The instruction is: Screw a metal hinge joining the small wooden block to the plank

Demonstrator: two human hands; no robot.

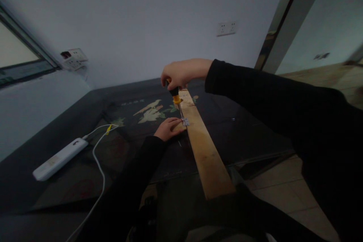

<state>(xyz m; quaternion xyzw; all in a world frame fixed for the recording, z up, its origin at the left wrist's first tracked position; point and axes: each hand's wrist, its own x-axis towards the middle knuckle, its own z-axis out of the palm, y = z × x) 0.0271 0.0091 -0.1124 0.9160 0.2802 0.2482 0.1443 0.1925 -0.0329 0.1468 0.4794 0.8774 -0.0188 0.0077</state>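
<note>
While the right hand (181, 73) grips a screwdriver (176, 98) upright, fingers wrapped tight around its black and yellow handle, the tip meets a small metal hinge (185, 121) on the wooden plank's (207, 151) left edge. Lying flat and holding nothing, the left hand (169, 128) presses beside that hinge. That plank overhangs the dark table's (42, 151) near edge. 1 white power strip (60, 158) lies well apart at left, with open tabletop between.

Wood plank (204, 147) under the hands: pale, matt, smooth. Small hinge (185, 121) by left hand (169, 128): shiny metal. Screwdriver (176, 96) in right hand (181, 72): black & yellow plastic grip, metal shaft. Counter (241, 124): dark, glossy. Power strip (60, 159) far left: white smooth plastic.
</note>
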